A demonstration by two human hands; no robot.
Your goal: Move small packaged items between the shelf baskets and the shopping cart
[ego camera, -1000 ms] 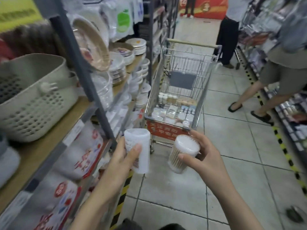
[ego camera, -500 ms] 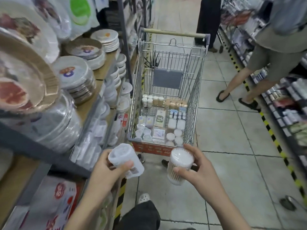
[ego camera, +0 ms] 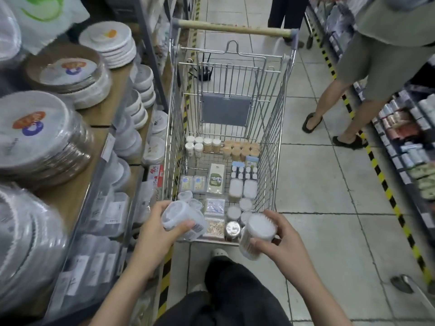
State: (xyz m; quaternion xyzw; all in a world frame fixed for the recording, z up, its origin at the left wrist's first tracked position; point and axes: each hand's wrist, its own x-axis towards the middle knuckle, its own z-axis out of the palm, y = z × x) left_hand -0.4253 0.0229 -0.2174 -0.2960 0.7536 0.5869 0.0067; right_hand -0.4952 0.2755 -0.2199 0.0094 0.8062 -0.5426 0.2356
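Fingers (ego camera: 186, 225) round a clear ribbed tub (ego camera: 181, 218), others (ego camera: 259, 243) round a seemingly swab-filled cylinder (ego camera: 256, 234).

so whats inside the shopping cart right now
The shopping cart holds rows of small jars, flat packets and lidded tubs. Both hands' containers cover its near edge.

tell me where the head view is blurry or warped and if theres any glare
Head view: sharpest around the shopping cart and both hands; the left hand grips a clear container, the right hand a round tub. The wrapped plate stacks at left are smeared with soft sheen on the plastic. Wide-angle bending curves the shelf edges. Lighting is flat, with no hard glare.
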